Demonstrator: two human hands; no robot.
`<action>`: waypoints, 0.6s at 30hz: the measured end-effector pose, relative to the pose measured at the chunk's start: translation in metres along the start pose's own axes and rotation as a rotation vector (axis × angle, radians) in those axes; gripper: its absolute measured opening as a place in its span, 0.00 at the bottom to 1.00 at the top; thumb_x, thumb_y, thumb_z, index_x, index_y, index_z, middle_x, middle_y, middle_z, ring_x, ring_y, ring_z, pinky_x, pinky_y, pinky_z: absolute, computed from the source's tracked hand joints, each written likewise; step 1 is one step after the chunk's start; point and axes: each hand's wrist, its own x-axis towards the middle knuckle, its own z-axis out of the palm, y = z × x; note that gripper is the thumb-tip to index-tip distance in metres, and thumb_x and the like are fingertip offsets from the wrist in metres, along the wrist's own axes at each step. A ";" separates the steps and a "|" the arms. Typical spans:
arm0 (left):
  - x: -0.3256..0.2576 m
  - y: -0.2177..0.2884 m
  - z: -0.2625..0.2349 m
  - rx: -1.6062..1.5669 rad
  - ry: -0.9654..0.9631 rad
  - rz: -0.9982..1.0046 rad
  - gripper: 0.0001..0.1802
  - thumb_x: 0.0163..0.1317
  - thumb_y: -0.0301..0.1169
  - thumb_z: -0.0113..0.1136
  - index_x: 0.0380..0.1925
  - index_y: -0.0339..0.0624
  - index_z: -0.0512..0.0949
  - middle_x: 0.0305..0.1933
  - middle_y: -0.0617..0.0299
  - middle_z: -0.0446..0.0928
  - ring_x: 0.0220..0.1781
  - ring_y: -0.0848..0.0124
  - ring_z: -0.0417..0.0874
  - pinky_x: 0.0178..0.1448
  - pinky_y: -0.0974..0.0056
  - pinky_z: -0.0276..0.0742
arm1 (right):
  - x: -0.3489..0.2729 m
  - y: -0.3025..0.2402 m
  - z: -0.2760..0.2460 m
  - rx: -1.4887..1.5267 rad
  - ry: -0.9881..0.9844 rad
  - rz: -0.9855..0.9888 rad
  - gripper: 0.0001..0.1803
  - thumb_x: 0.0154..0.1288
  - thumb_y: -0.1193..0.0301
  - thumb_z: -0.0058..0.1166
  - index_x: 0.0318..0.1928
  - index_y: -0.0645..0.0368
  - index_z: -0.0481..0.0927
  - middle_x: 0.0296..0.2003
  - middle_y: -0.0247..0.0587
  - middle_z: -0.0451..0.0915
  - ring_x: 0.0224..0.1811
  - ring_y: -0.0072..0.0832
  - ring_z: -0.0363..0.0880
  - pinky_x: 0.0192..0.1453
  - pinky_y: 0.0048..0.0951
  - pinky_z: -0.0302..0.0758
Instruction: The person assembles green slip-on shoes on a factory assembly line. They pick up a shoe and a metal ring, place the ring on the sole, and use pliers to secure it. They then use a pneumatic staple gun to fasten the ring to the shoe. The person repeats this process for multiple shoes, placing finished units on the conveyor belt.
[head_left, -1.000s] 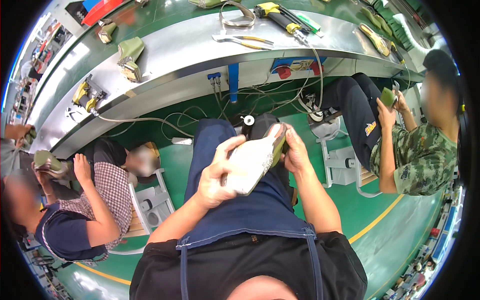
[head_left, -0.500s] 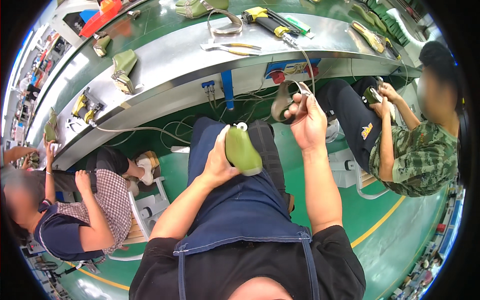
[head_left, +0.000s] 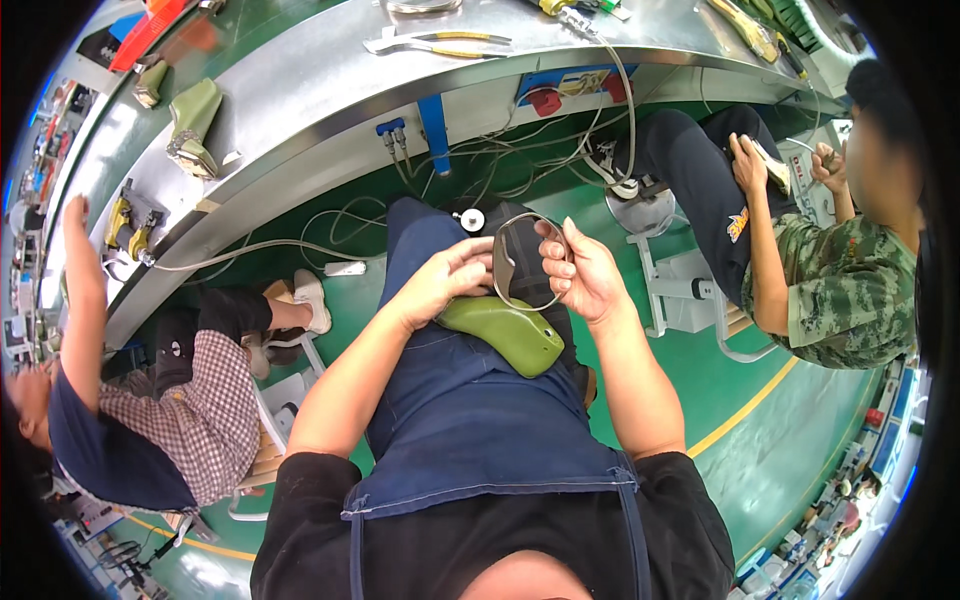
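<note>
- The thin grey oval loop (head_left: 528, 262), a hoop of flat band (material hard to tell), is held upright between both hands above the lap, its long axis running roughly up and down in the view.
- The right hand (head_left: 585, 275) is closed on the loop's right edge, fingers curled around the band.
- The left hand (head_left: 440, 285) pinches the loop's left edge with its fingertips; its heel rests on the olive-green moulded shoe form (head_left: 497, 331) beneath.
- That form lies across the dark blue denim apron (head_left: 470, 420) on the thighs, just under the loop, its long axis slanting from the left hand down toward the right knee (the left hand is the nearer of the two).
- Ahead runs the curved grey metal worktop (head_left: 330, 90), carrying yellow-handled pliers (head_left: 440, 42); seated co-workers sit on either side.
</note>
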 end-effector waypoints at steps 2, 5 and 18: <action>0.012 -0.001 0.004 -0.027 0.058 0.031 0.34 0.76 0.45 0.61 0.72 0.33 0.69 0.55 0.55 0.83 0.54 0.69 0.84 0.62 0.62 0.79 | 0.006 0.001 0.006 -0.014 0.040 0.015 0.26 0.87 0.52 0.42 0.63 0.62 0.76 0.33 0.27 0.74 0.26 0.13 0.71 0.23 0.16 0.71; 0.034 -0.009 0.005 0.038 0.159 0.064 0.27 0.79 0.45 0.58 0.65 0.34 0.76 0.39 0.64 0.81 0.38 0.75 0.79 0.48 0.66 0.79 | 0.013 0.000 -0.008 -0.048 0.004 -0.016 0.24 0.87 0.54 0.44 0.62 0.62 0.77 0.39 0.33 0.81 0.35 0.23 0.80 0.35 0.26 0.82; 0.056 0.064 0.032 0.327 -0.056 -0.333 0.19 0.78 0.45 0.60 0.43 0.40 0.88 0.22 0.75 0.69 0.22 0.83 0.63 0.26 0.72 0.56 | -0.014 -0.049 0.025 -0.881 0.008 -0.080 0.28 0.76 0.59 0.62 0.65 0.68 0.77 0.40 0.42 0.88 0.33 0.26 0.87 0.37 0.26 0.84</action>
